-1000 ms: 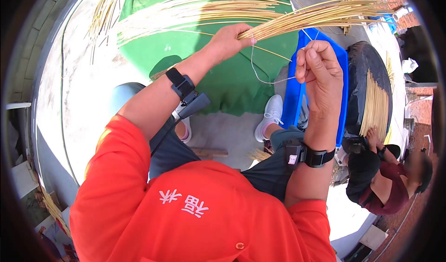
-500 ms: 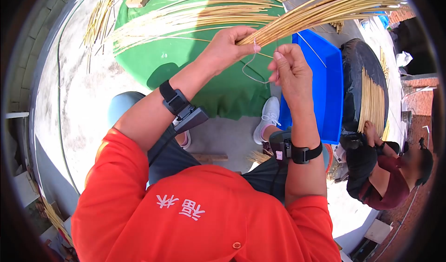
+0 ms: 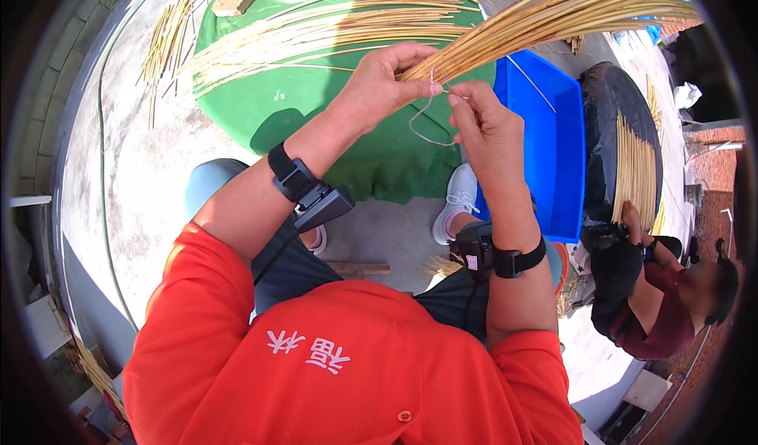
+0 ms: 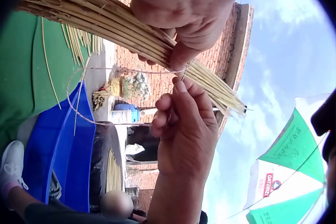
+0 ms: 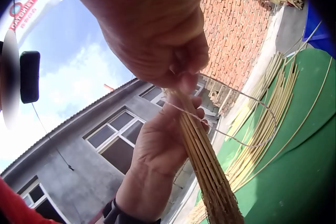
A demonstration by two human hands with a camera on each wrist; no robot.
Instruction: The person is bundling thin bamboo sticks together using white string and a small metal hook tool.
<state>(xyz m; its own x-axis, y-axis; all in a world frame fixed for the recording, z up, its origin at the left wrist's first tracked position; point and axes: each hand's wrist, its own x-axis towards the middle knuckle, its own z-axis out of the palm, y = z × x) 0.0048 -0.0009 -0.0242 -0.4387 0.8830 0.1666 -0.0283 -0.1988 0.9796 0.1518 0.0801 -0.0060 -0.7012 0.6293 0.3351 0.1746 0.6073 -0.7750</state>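
My left hand (image 3: 383, 86) grips a bundle of long, thin, straw-coloured stalks (image 3: 545, 18) near one end. The bundle slants up to the right in the head view. A pale string (image 4: 131, 70) goes around the stalks at the thumb and hangs in a loose loop. My right hand (image 3: 493, 133) pinches the string with thumb and fingers, its fingertips close beside the left thumb. In the left wrist view the right hand (image 4: 184, 113) is just below the bundle. From the right wrist view, the bundle's butt end (image 5: 223, 203) points downward, and the looped string stands out to one side.
Loose stalks (image 3: 379, 20) and a brick-like block (image 3: 237, 0) lie on a green cloth (image 3: 308, 97). A blue tub (image 3: 553, 184) stands at the right. Beyond it another person (image 3: 663, 295) touches stalks (image 3: 634, 168) on a black-covered mound (image 3: 604, 101).
My right hand has moved left, from over the blue tub to close beside the left thumb, and the string has gone slack. The bundle's far end has swung slightly upward; the left hand keeps its hold.
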